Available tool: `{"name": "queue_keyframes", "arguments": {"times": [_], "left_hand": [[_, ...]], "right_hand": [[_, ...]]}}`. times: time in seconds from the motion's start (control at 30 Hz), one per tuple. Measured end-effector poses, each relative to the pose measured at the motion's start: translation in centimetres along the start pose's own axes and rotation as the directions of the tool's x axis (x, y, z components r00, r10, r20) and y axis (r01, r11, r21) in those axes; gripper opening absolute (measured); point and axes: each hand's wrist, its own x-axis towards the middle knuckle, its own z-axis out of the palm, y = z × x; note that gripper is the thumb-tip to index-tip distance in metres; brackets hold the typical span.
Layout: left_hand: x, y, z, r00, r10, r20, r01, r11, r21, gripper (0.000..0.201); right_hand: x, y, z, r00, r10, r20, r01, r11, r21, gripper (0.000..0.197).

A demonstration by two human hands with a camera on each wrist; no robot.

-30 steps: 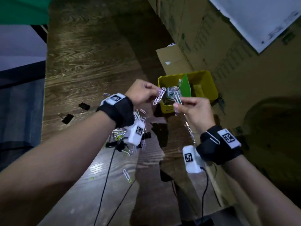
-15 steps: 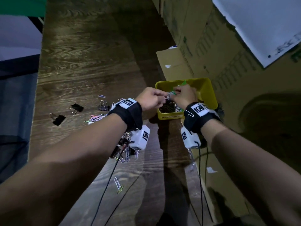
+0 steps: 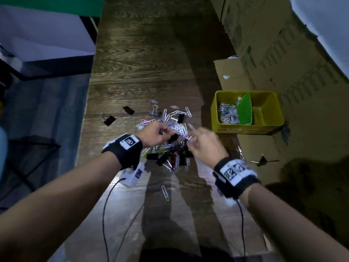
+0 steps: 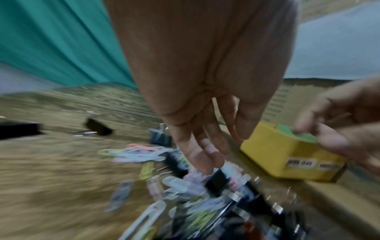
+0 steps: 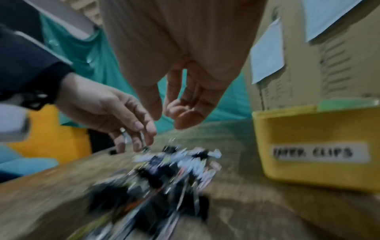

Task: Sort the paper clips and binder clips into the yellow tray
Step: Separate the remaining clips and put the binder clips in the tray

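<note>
Pile: mixed paper clips (image 3: 176,118) and black binder clips (image 3: 166,158) heaped on the wooden table (image 3: 143,59), roughly dead centre in head view.
Strays: two binder clips (image 3: 109,120) at 9 o'clock of the pile, well apart; one paper clip (image 3: 165,192) at 6 o'clock.
Tray: yellow tray (image 3: 245,129) at 3 o'clock of the pile, near it. A green divider (image 3: 245,110) splits it; left compartment holds paper clips, right one looks bare.
Left hand: left hand (image 3: 154,133) over the pile's 10 o'clock edge, fingers curled down into the clips. Whether it holds one, cannot tell; blur.
Right hand: right hand (image 3: 204,143) over the 3 o'clock edge, fingers loosely bent, nothing visibly in them in the wrist view.
Handling: paper clips are light, thin, slick wire and likely to interlock, so a pinch flat across the loops probably works best, shaking off hangers-on. Binder clips are stiffer and chunkier; the black body looks a safer hold than the wire handles.
Risk: tangled bunch drags extras into the wrong compartment.
</note>
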Motion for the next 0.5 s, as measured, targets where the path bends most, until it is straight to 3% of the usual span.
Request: {"name": "queue_keyframes", "arguments": {"times": [0.1,0.2,0.27,0.37,0.5], "left_hand": [[-4.0,-5.1,-0.8,0.996,-0.082,0.04,0.071,0.974,0.214,0.013],[-8.1,-8.4,-0.7,0.987,-0.154,0.054,0.126,0.93,0.346,0.022],[-10.5,-10.1,-0.1,0.984,-0.154,0.087,0.111,0.921,0.374,0.028],[-13.1,-11.9,1.4,0.987,-0.119,0.107,0.062,0.899,0.434,0.034],[-14.9,-12.6,4.1,1.0,-0.001,0.027,-0.011,0.892,0.451,0.028]], "right_hand": [[-3.5,-1.4,5.0,0.947,0.019,0.321,0.002,0.998,-0.066,0.043],[-5.9,-2.1,9.3,0.881,0.026,0.473,0.024,0.995,-0.098,0.069],[-6.9,-2.6,11.1,0.856,0.03,0.517,0.04,0.991,-0.125,0.081],[-7.4,-3.0,12.2,0.865,0.045,0.499,0.033,0.989,-0.145,0.083],[-7.5,-3.6,13.2,0.881,0.031,0.473,0.042,0.989,-0.144,0.075]]}}
